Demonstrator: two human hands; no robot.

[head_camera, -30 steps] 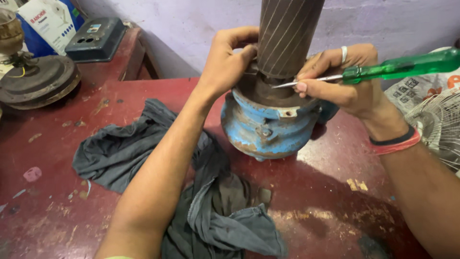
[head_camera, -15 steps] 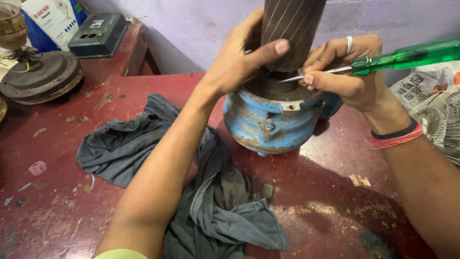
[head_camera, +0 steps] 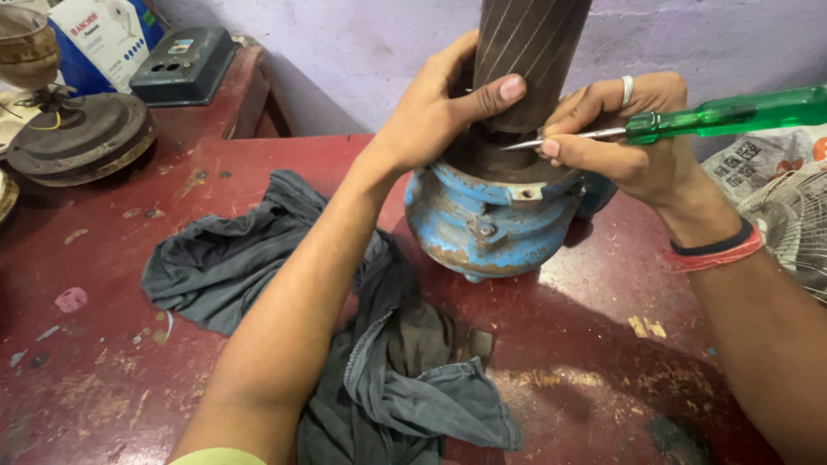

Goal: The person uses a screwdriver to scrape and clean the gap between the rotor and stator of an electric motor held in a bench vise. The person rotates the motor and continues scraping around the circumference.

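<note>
Grey rag [head_camera: 362,344] limp, crumpled on red desk [head_camera: 603,379]. Blue motor housing [head_camera: 491,220] beyond: cast metal, chipped paint, judge heavy, rigid. My left hand [head_camera: 435,116] wraps ribbed steel rotor [head_camera: 530,52], best hold. My right hand [head_camera: 629,142] pinches green-handled screwdriver [head_camera: 689,118], tip at rotor base.

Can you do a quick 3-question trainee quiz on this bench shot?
1. True or false: the left hand grips the dark ribbed cylinder.
2. What does the right hand hold? A) hammer B) green-handled screwdriver C) pliers
3. What lies on the red table in front of the blue housing?

Key: 1 true; 2 B; 3 a crumpled grey cloth.
</note>
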